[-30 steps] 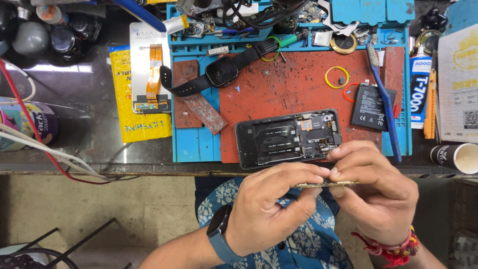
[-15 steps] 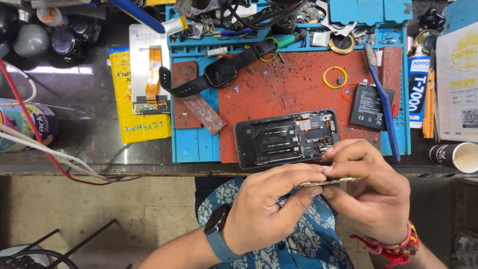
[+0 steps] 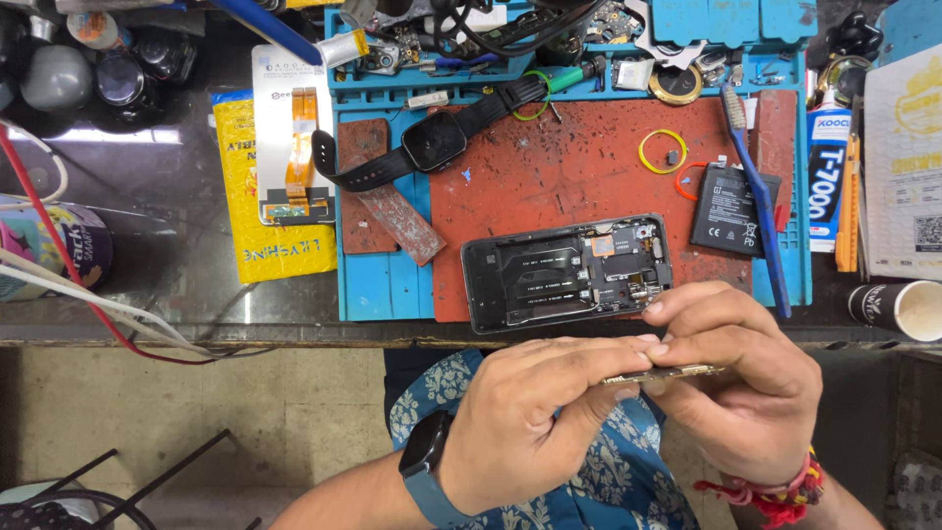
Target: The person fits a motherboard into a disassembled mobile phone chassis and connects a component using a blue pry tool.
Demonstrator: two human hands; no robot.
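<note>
Both hands meet just near of the workbench edge, the left hand point(image 3: 535, 417) and the right hand point(image 3: 736, 388) pinching between their fingertips a thin, gold-edged flat part point(image 3: 662, 374), seen edge-on. Just beyond it, on the red mat point(image 3: 579, 167), lies an opened phone body point(image 3: 567, 272); a black battery point(image 3: 726, 209) sits to its right and a black smartwatch point(image 3: 432, 142) far left.

Dark glossy workbench point(image 3: 177, 285), beige floor point(image 3: 245, 412)
</note>
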